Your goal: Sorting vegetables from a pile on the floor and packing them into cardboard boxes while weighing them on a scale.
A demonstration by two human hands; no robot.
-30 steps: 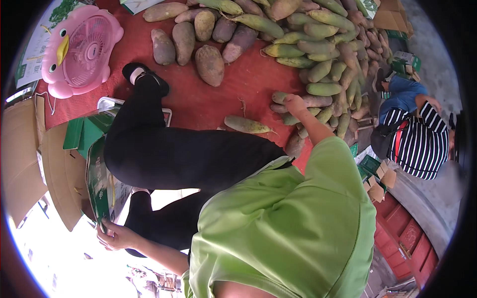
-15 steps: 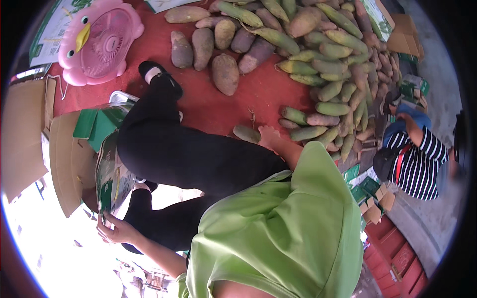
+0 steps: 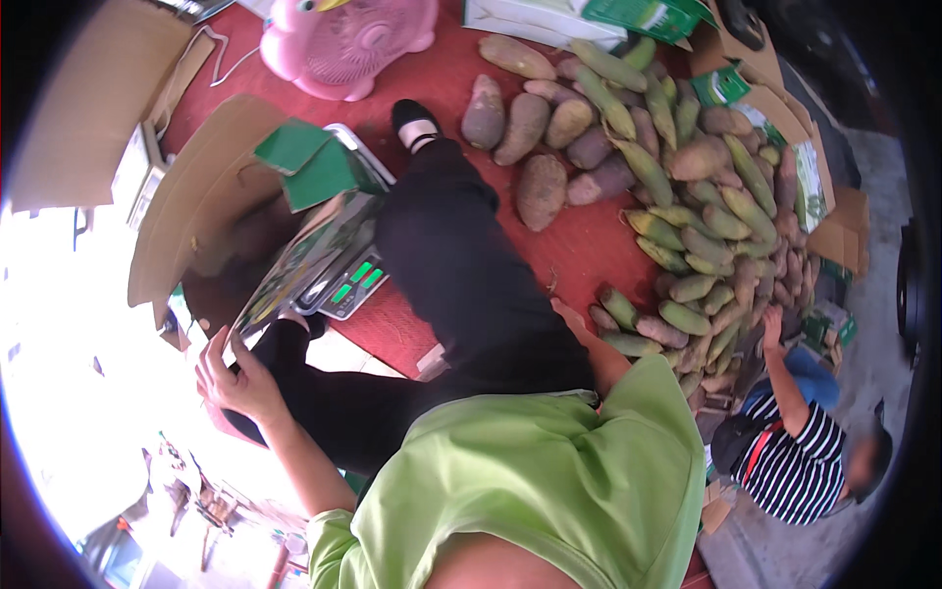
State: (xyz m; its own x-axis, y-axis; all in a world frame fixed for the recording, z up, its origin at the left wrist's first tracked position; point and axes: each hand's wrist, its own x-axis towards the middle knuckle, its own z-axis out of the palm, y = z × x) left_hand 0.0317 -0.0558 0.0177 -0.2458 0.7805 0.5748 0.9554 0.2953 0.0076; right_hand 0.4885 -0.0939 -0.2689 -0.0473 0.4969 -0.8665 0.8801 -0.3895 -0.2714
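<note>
My left hand (image 3: 240, 383) is at the near edge of an open carton (image 3: 211, 211), its fingers apart and slightly bent; some fingertips are close to the carton's corner. Dark, blurred contents (image 3: 235, 257) show inside the carton. A scale (image 3: 339, 293) with lit green displays stands beside it, partly covered by the printed carton side. My right hand (image 3: 566, 312) is down on the red cloth (image 3: 491, 236) behind my thigh, its fingers mostly hidden. Close by lies a large pile of long green and purplish-brown root vegetables (image 3: 687, 239). Several thick purplish ones, including one large root (image 3: 542, 192), lie apart.
A pink animal-shaped fan (image 3: 368, 44) stands at the far edge. Cartons (image 3: 530, 22) line the back and right. A co-worker in a striped top (image 3: 795, 461) reaches to the pile on the right. My black-clad leg (image 3: 461, 255) stretches across the cloth.
My view has turned, shifting the far things rightward. The scale displays now show. My left hand's fingers have spread. My right hand, beside a root earlier, is now largely hidden.
</note>
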